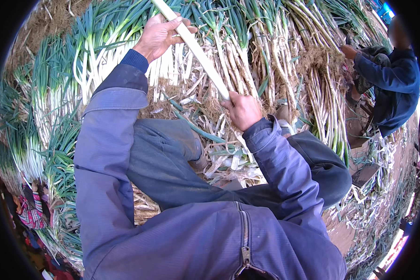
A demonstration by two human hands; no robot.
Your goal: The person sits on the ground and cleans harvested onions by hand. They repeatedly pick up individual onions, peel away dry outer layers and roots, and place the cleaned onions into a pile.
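A long green onion (202, 57) slants across the view, its peeled white stalk reaching past the top edge. My left hand (162, 36) supports the upper stalk between thumb and loosely curled fingers. Around the lower end of the same stalk, my right hand (244, 109) is closed in a fist, hiding that end. Beyond my hands lie clean white-stemmed onions (103, 63) on the left. Unpeeled onions (236, 66) with brown, dirty skins lie farther right.
Stripped leaves and skins (231, 164) litter the ground between my legs. A co-worker (388, 77) sits at the right, one hand by a bundle of rooted onions (323, 94). More onion bundles (52, 87) line the left side. Another person in pink patterned clothing (31, 213) is at lower left.
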